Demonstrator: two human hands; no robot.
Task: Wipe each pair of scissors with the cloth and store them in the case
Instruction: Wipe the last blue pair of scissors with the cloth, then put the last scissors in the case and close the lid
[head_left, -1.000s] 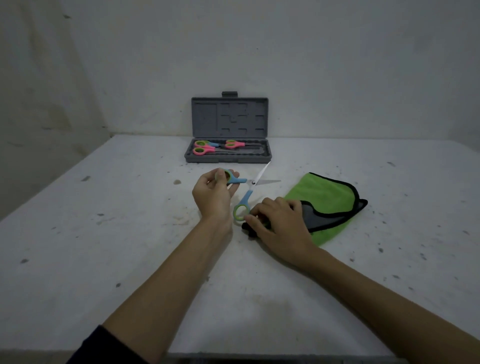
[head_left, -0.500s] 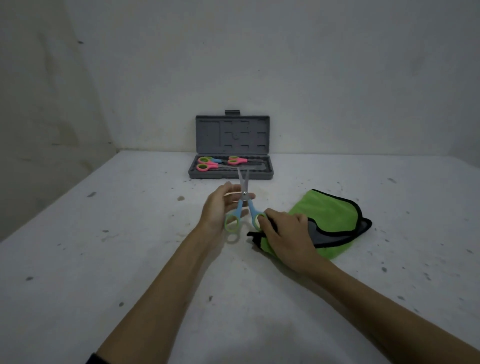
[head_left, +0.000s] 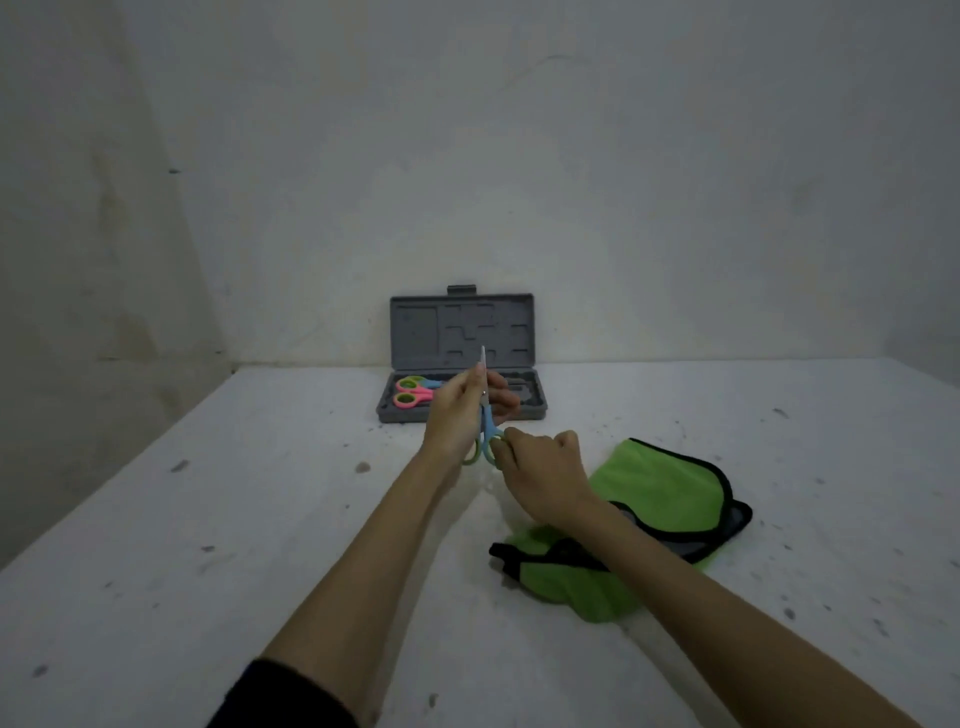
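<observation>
White and speckled, the table (head_left: 208, 519) meets a bare wall at its far edge, where the grey case (head_left: 462, 353) stands open with pink-handled scissors (head_left: 413, 392) inside. In front of it, the left hand (head_left: 457, 415) grips the blue scissors (head_left: 485, 421) upright around the blades, while the right hand (head_left: 540, 478) pinches a handle loop. A green cloth (head_left: 660, 499) lies near right.
</observation>
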